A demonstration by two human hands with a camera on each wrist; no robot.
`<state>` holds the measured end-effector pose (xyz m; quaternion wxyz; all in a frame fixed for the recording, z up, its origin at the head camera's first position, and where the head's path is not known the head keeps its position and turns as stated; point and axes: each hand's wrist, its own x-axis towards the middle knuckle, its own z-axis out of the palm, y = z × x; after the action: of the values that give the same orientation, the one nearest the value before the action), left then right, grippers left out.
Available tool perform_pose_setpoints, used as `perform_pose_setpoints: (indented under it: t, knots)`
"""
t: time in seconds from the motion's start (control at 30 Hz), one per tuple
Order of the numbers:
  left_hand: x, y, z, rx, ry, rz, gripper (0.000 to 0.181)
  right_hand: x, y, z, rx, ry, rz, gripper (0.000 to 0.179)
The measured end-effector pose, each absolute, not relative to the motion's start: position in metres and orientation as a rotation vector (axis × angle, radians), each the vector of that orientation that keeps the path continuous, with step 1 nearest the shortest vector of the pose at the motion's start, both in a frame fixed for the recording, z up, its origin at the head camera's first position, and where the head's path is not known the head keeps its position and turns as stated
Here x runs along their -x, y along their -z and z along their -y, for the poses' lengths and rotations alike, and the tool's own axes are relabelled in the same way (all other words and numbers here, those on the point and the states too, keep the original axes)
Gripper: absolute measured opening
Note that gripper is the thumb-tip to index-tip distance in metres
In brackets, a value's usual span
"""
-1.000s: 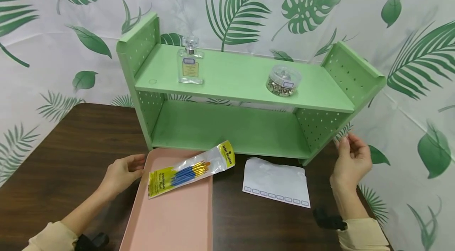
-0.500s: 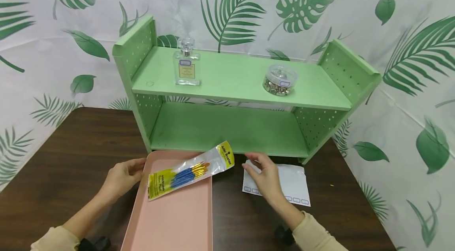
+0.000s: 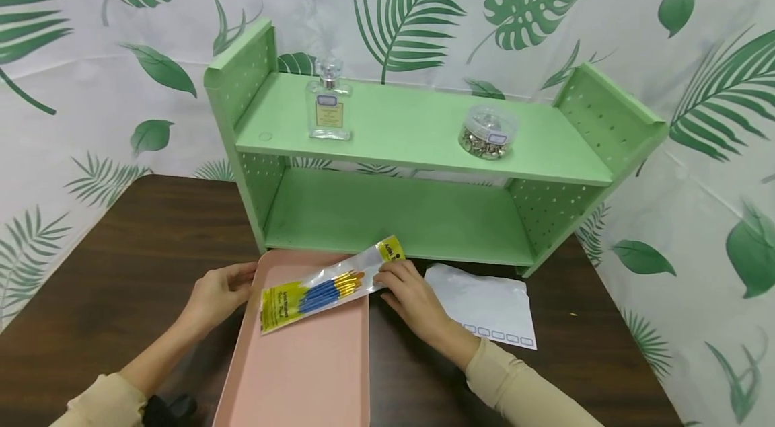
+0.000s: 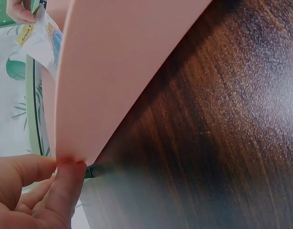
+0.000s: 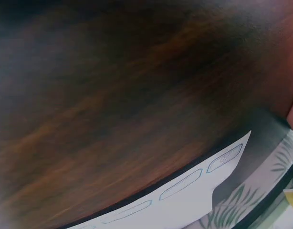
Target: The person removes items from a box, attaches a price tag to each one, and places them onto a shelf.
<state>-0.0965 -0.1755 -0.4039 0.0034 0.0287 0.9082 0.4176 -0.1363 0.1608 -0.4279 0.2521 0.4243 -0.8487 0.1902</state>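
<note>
A pink tray point(image 3: 303, 373) lies on the table, and at its far left edge my left hand point(image 3: 218, 296) pinches the rim between thumb and fingers, as the left wrist view shows close up. Across the tray's far end slants a clear packet of paintbrushes point(image 3: 323, 292) with blue handles and yellow ends. My right hand point(image 3: 414, 299) has its fingers bent over the packet's right end, gripping it just past the tray's right edge. In the left wrist view, fingertips point(image 4: 23, 14) of that hand meet the packet's yellow label. The right wrist view does not show the right hand.
Behind the tray stands a green two-tier shelf point(image 3: 393, 212). Its upper board carries a glass perfume bottle point(image 3: 329, 107) and a round clear tub of small metal pieces point(image 3: 487, 134). A white sheet with labels point(image 3: 490, 302) lies right of the tray, partly behind the right forearm.
My right hand has come from beside the shelf's right side, over the white sheet, leftward to the packet's end. The left hand has stayed at the tray's edge.
</note>
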Motion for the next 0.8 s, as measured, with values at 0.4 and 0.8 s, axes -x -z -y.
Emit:
perform_pose_setpoints:
  t: [0.4,0.8]
  knots:
    - [0.102,0.406,0.172,-0.136,-1.301,-2.833,0.042,0.132,0.424,-0.157,-1.033,-0.439,2.356,0.013]
    - [0.101,0.407,0.177,-0.095,-1.269,-2.830,0.043,0.097,0.416,-0.177,-1.038,-0.437,2.374,0.026]
